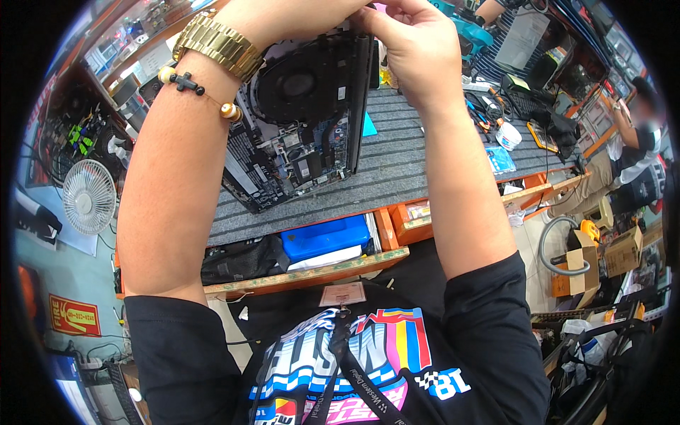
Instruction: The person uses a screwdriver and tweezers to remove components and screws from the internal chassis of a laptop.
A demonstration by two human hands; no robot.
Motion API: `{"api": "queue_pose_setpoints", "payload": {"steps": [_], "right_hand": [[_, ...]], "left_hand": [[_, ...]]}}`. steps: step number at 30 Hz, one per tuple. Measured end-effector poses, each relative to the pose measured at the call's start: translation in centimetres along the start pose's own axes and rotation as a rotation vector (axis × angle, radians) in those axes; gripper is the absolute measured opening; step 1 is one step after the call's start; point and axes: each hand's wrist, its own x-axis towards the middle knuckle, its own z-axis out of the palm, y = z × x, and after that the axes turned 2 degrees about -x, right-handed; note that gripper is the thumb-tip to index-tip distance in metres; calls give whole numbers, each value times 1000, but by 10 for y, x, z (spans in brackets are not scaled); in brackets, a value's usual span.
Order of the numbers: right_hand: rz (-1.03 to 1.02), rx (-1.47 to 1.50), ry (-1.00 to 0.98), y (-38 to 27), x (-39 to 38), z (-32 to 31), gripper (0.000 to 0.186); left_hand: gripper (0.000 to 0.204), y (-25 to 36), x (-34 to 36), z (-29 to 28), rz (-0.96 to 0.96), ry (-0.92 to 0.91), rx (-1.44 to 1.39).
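Observation:
An opened laptop (303, 166) stands tilted on the ribbed grey bench mat, its inner side showing a black round fan, circuit boards and a long battery. My left hand (297, 18) reaches across its upper end, with a gold watch and a beaded bracelet at the wrist; its fingers run out at the top edge of the picture. Beside the laptop's upper right corner, my right hand (423, 53) has its thumb and fingers bent together close to the left hand. What lies between those fingers is hidden.
An open drawer (304, 280) below the bench edge holds a blue case (326, 239) and black mesh. Right of my forearm lie a white round tub (508, 135), tools and cables. A white fan (90, 197) stands left. A person (634, 142) sits far right; cardboard boxes (577, 265) are on the floor.

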Motion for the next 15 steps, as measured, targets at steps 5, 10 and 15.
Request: {"api": "queue_pose_setpoints", "payload": {"steps": [5,10,15], "right_hand": [[153,-16,-88,-7,14,-14,26],[252,-1,-180,-7,25,-24,28],[268,-11,-287,-2,35,-33,31]], "left_hand": [[37,3,0,0,-2,-8,25],[39,-9,3,9,103,74,111],[42,3,1,4,16,19,132]]}}
